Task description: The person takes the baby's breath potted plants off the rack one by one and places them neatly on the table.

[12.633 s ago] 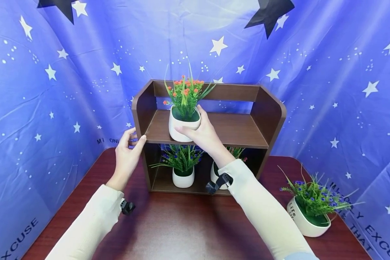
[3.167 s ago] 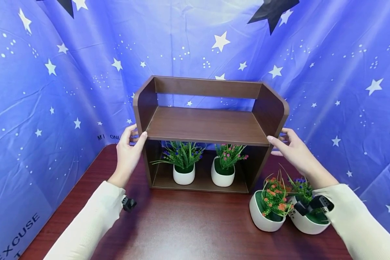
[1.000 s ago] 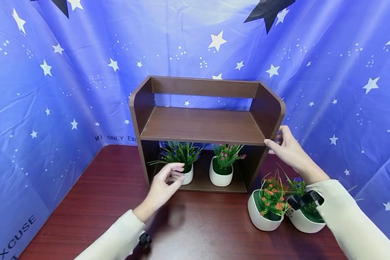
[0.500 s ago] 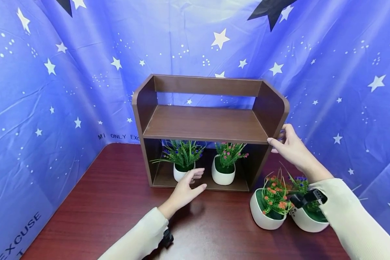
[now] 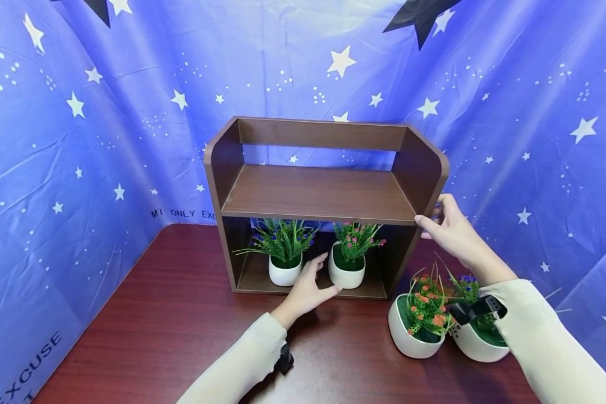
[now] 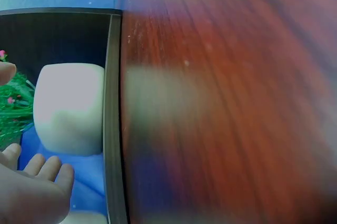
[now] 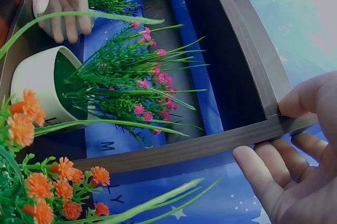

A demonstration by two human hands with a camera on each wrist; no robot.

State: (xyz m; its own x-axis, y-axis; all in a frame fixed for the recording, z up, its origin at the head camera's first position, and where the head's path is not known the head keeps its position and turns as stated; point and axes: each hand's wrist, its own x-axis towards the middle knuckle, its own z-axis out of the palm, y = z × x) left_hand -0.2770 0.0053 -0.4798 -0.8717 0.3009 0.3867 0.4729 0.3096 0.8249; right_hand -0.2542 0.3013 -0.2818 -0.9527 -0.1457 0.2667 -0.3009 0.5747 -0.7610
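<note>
My left hand (image 5: 307, 289) was spread, thumb apart from the fingers and holding nothing, its gap turned toward the white, rounded, upright pot of pink flowers (image 5: 349, 262), which stood just to its right, seemingly untouched, on the lower level of the dark-brown, wood-grained shelf (image 5: 313, 193). That hand was the nearer one, as my right hand (image 5: 451, 230) pinched the right side of the shelf between thumb and fingers. Just left of my left hand stood the white pot of blue flowers (image 5: 285, 255), while the white pot of orange flowers (image 5: 418, 325) stood outside, on the reddish-brown, glossy surface (image 5: 182, 303).
</note>
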